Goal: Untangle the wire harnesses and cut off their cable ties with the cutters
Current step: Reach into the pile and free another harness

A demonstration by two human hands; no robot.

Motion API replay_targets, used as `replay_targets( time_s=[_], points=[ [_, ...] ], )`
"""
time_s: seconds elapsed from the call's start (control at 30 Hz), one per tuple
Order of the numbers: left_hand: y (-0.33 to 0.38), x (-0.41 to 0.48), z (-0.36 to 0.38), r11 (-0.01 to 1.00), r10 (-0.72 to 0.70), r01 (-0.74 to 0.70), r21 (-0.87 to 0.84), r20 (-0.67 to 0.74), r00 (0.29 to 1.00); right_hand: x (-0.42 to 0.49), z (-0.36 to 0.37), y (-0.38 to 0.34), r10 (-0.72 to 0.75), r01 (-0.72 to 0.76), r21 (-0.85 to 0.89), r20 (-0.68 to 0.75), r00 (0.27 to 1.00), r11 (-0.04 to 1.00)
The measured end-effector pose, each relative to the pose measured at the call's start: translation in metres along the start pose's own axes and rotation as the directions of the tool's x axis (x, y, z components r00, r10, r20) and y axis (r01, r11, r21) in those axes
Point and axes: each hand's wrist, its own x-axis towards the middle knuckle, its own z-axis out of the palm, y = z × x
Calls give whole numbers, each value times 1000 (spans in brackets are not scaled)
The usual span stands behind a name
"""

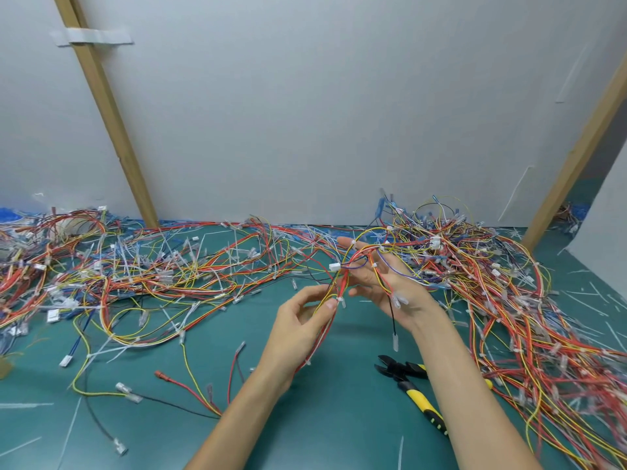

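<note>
Both hands are raised above the green table (pixel 339 418), sharing one wire harness (pixel 342 276). The left hand (pixel 302 320) is pinched, thumb against fingers, on the lower run of red and yellow wires. The right hand (pixel 383 279) is spread palm-up, and the upper loops, a white connector (pixel 334 266) and small cable ties (pixel 375 265) are draped across its fingers. A black lead (pixel 393 317) is hung from it beside the wrist. The cutters (pixel 412 388), black-jawed with yellow handles, are laid on the table just below the right forearm, untouched. Loose harness heaps are spread left of the cutters (pixel 135 273) and right of them (pixel 509 300).
</note>
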Motion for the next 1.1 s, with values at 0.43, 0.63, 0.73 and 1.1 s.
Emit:
replay_targets(
  time_s=[0.43,0.63,0.73,1.1],
  points=[
    [-5,-7,-4,832,246,-175,527,-67,967,4,-16,-8,37,92,290,-411,911,953],
    [7,-5,-8,999,-34,34,5,21,999,4,-18,-12,62,128,391,-437,897,911],
    [14,-4,-14,964,-137,164,-209,137,981,5,-18,-11,107,100,424,-437,893,900],
    [27,-3,-23,724,-137,335,-602,351,926,5,-19,-4,175,-10,378,-403,898,926]
  ],
)
